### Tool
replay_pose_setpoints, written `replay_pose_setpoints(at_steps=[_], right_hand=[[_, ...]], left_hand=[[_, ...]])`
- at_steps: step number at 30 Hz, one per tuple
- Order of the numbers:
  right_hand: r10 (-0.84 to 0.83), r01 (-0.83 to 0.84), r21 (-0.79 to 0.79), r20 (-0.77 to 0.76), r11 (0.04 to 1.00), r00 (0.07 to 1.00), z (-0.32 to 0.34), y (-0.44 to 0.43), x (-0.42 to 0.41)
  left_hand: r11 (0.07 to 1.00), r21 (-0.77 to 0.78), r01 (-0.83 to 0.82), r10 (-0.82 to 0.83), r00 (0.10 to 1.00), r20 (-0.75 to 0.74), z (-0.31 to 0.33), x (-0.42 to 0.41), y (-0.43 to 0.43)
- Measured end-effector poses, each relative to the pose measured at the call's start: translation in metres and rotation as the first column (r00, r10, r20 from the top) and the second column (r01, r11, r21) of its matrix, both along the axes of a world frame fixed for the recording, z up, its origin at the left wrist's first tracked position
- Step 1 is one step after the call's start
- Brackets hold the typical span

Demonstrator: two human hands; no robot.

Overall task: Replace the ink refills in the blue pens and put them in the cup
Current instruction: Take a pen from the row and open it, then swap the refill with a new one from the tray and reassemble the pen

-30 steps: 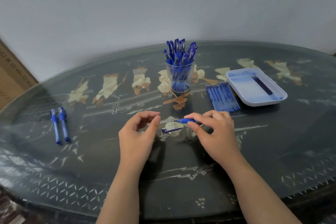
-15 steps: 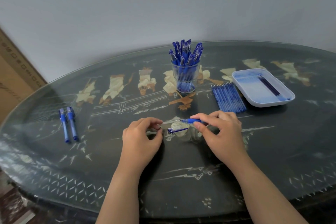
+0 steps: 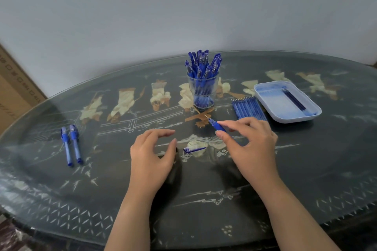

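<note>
Nearest, the left hand (image 3: pixel 152 154) hovers just over the surface (image 3: pixel 204 210), fingers curled and spread, holding nothing. Just at its 3 o'clock lies a pen cap (image 3: pixel 193 150), light and likely to skid on the glass. The right hand (image 3: pixel 250 142) pinches a blue pen (image 3: pixel 218 125) by its rubber grip, tip pointing to 11 o'clock; the pen looks light, stiff and slim, best held at that grip. At 9 o'clock lie two capped pens (image 3: pixel 71 145). Further, at 12 o'clock, stands the cup (image 3: pixel 203 91) full of pens; at 1 o'clock lie the refills (image 3: pixel 247 108), thin and bendable, beside a tray (image 3: pixel 285 116).
</note>
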State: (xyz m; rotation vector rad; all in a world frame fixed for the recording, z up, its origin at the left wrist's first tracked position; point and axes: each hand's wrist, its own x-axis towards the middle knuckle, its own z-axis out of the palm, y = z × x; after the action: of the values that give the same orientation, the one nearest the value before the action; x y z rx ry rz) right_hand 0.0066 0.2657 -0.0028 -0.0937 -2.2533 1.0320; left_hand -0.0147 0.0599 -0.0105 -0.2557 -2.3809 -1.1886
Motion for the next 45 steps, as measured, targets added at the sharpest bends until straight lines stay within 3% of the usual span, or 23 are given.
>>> replay_pose_setpoints(at_steps=[2,4,6,8,15,20,27,32,36,39,42,45], right_hand=[[0.054,-0.054,-0.040,-0.014,0.998,0.998,0.009,-0.002,0.002],[0.115,-0.118,-0.106,-0.036,0.987,0.993,0.019,-0.005,0.004],[0.180,-0.175,-0.235,0.001,0.956,0.984,0.027,-0.008,0.007],[0.257,-0.222,-0.374,0.048,0.900,0.965,0.033,-0.010,0.008],[0.374,-0.257,-0.561,0.102,0.787,0.922,0.034,-0.008,0.013],[0.402,-0.289,-0.693,0.001,0.660,0.915,0.040,-0.001,0.016],[0.339,-0.268,-0.841,-0.108,0.470,0.935,0.043,0.012,0.015],[0.331,-0.300,-0.784,-0.128,0.544,0.935,0.048,0.013,0.017],[0.190,-0.294,-0.850,-0.232,0.437,0.954,0.069,0.040,0.021],[0.094,-0.330,-0.842,-0.322,0.427,0.942,0.091,0.067,0.019],[0.092,-0.300,-0.773,-0.301,0.559,0.949,0.111,0.079,0.000],[0.178,-0.182,-0.652,-0.072,0.736,0.981,0.117,0.073,-0.040]], left_hand=[[0.995,0.072,0.075,-0.075,0.997,0.000,0.005,0.003,0.006],[0.953,0.255,0.162,-0.197,0.973,0.119,0.011,0.006,0.016],[0.871,0.440,0.219,-0.338,0.917,0.213,0.018,0.010,0.026],[0.829,0.494,0.260,-0.422,0.872,0.249,0.020,0.012,0.034],[0.870,0.410,0.274,-0.415,0.856,0.308,0.020,0.011,0.034],[0.921,0.263,0.287,-0.365,0.871,0.328,0.023,0.010,0.029],[0.941,0.174,0.291,-0.333,0.886,0.321,0.024,0.009,0.027],[0.945,0.143,0.295,-0.325,0.898,0.296,0.025,0.009,0.025],[0.945,0.127,0.302,-0.326,0.899,0.291,0.023,0.008,0.020],[0.942,0.213,0.259,-0.312,0.912,0.268,0.024,0.005,0.015],[0.898,0.406,0.170,-0.273,0.939,0.211,0.023,0.002,0.006],[0.780,0.621,0.079,-0.225,0.961,0.161,0.021,-0.002,0.000]])
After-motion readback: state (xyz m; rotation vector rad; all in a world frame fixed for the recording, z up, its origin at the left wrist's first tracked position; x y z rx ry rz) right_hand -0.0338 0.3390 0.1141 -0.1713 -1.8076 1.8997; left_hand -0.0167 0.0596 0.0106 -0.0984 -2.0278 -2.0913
